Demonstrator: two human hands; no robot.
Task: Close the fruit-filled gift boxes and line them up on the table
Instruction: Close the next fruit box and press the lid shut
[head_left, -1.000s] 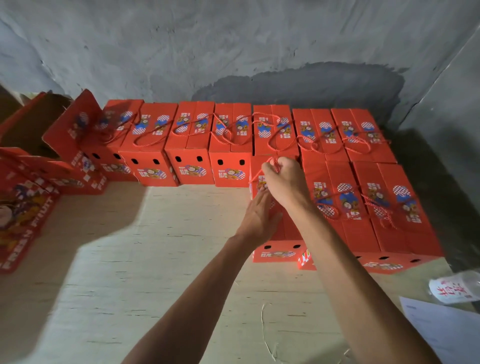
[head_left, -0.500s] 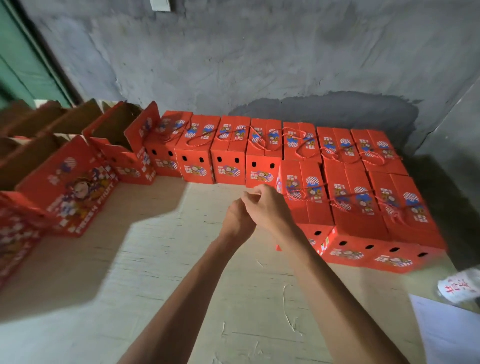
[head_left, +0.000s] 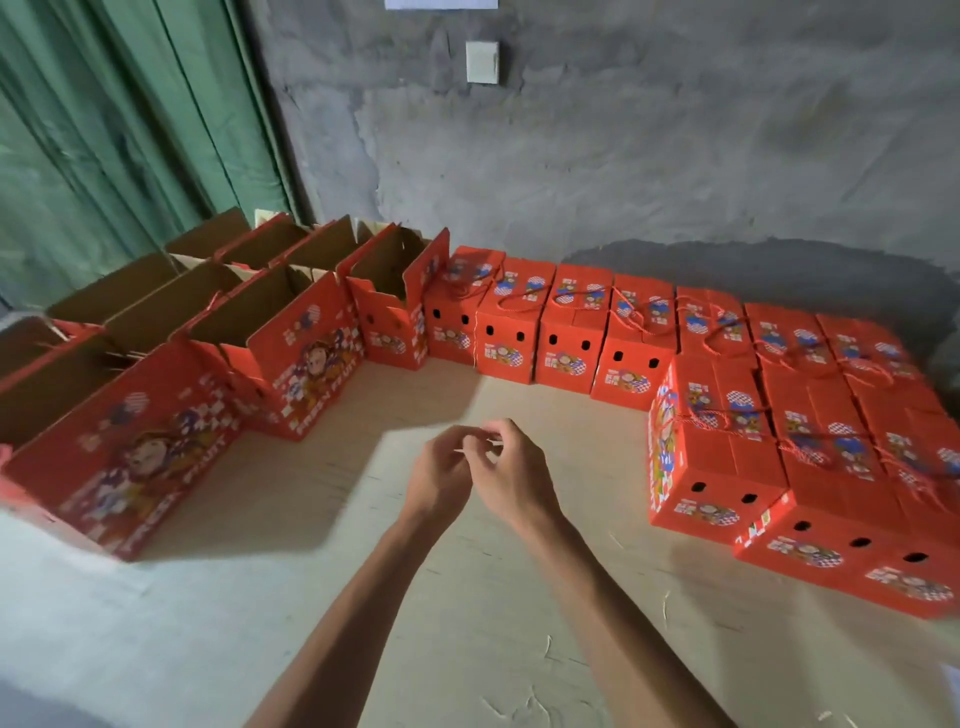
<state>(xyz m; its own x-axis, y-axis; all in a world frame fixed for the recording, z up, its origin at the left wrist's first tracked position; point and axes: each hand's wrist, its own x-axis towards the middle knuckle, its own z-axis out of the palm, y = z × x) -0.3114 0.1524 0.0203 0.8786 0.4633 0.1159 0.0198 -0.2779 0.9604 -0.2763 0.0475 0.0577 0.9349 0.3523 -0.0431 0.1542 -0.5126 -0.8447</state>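
Note:
Closed red gift boxes (head_left: 506, 332) with rope handles stand in a row along the back wall. A second row of closed boxes (head_left: 717, 452) sits in front of it at the right. Open red boxes (head_left: 306, 358) with brown insides stand at the left, and the nearest open box (head_left: 119, 457) is at the table's left edge. My left hand (head_left: 439, 480) and my right hand (head_left: 514, 475) meet in the air over the bare table (head_left: 363, 597), apart from every box. Their curled fingertips pinch a thin pale strand (head_left: 480, 446) between them.
A green curtain (head_left: 104, 130) hangs at the left. The grey concrete wall behind the boxes carries a white switch plate (head_left: 482, 61). Pale fibres (head_left: 535, 701) lie scattered on the table, and a sheet of paper (head_left: 953, 675) pokes in at the right edge.
Both hands left the rope handle of the front-row box and drew back together over the bare table. The view swung left, bringing the open boxes and the curtain into sight.

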